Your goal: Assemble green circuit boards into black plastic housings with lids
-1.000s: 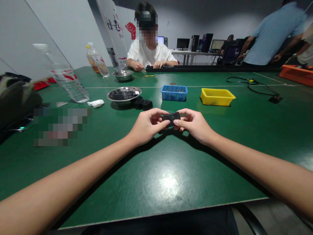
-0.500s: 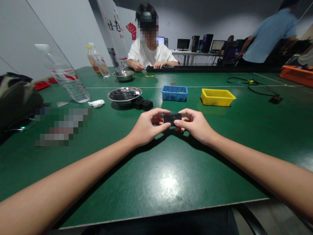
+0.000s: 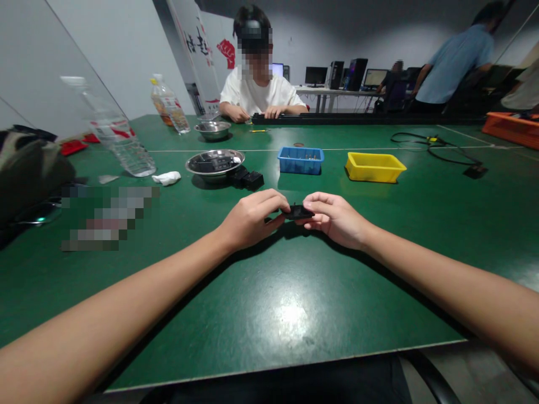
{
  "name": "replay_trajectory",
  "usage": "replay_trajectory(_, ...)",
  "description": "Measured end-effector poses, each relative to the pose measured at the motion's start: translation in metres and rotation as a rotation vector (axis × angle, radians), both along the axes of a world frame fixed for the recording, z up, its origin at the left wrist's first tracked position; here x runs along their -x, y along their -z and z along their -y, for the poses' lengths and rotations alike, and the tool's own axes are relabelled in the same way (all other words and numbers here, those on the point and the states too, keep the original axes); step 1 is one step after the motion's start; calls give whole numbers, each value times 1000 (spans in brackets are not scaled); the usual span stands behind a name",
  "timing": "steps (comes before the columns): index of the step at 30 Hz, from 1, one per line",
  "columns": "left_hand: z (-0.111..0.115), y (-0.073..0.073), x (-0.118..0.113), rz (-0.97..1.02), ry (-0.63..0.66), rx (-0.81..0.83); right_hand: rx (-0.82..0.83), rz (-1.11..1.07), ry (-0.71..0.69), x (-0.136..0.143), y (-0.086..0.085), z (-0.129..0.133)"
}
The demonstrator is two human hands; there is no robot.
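A small black part (image 3: pixel 300 212) is held between my two hands, tilted nearly flat just above the green table (image 3: pixel 269 303). My left hand (image 3: pixel 263 216) pinches its left end, fingers over the top and thumb at the near side. Its right end is gripped by my right hand (image 3: pixel 330 216), with some fingers curled underneath. Beyond my hands are a metal bowl (image 3: pixel 193 166) of black parts, black blocks (image 3: pixel 253 180) beside it, a blue bin (image 3: pixel 300 167) with small metal pieces and a yellow bin (image 3: pixel 374 173).
Water bottles (image 3: pixel 120 140) and a crumpled tissue (image 3: pixel 167 178) are on the left. Across the table a person in white (image 3: pixel 263 92) works at a long black bar (image 3: pixel 357 119). A black cable (image 3: pixel 450 148) and an orange crate (image 3: pixel 511 130) are at the right.
The black part has tipped from facing me to lying nearly flat, and my fingers have shifted on it. In the background, the person in blue has moved slightly left.
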State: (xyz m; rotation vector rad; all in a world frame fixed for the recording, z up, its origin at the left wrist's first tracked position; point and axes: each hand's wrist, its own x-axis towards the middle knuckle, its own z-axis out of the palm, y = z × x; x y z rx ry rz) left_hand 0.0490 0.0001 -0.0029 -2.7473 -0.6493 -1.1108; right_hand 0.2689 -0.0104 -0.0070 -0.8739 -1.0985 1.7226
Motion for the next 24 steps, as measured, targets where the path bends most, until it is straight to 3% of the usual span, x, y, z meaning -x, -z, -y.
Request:
replay_trajectory(10,3,-2,1,-26,-48,144,-58,37,-21,-1,1,-1)
replay_trajectory(17,0,-5,3,-35,-41,128,-105,88,15,-1,3,-3)
replay_trajectory(24,-20,-6,25,-66,-255,279,-311,278,151,-14,4,-17)
